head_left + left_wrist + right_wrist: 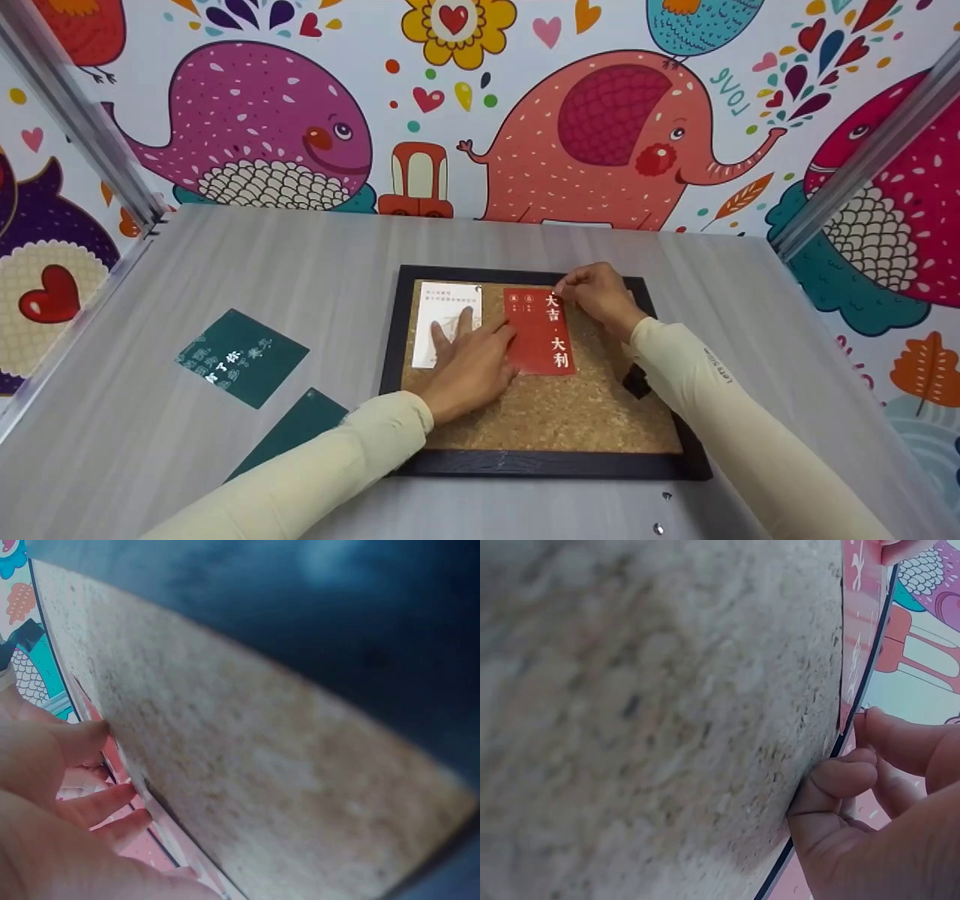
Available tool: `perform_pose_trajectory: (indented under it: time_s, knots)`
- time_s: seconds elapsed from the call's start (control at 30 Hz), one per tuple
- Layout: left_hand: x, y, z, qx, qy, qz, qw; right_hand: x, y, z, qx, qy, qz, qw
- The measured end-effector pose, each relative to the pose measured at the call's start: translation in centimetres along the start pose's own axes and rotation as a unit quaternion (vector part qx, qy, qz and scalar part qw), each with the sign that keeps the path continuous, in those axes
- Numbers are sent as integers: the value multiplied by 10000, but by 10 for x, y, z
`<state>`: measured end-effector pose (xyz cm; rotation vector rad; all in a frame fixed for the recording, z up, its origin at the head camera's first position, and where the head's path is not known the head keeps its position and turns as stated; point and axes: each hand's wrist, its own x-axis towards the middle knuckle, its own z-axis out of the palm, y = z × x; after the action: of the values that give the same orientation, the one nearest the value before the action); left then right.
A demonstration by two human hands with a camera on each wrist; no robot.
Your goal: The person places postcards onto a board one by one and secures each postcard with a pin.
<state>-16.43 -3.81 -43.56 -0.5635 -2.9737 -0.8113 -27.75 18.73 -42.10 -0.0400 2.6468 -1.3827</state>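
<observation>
A black-framed cork board lies on the table. On it are a white card at the upper left and a red card with white characters beside it. My left hand rests spread over both cards, its fingers on the red card's left edge and the white card's lower right. At the red card's upper right corner my right hand pinches a small thumbtack between thumb and forefinger. In the right wrist view the right hand has its other fingers curled against the cork.
Two green cards lie left of the board, one whole and one partly under the left sleeve. Two loose thumbtacks, one nearer the frame and another, sit below its lower right. A patterned wall stands behind the table.
</observation>
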Motion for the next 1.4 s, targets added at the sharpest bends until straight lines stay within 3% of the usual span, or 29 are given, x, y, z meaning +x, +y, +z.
perform_pose_trajectory:
  time_s: [0.4,1.17,1.4]
  knots:
    - [0,0,0,5,-53,-16,10000,4,-5,1,6,9,602,9982]
    - [1,0,-1,49,-170,-93,9998,13,-9,5,98,283,1064,9939]
    - [1,0,-1,18,-187,-107,9998,11,-7,5,151,253,980,9947]
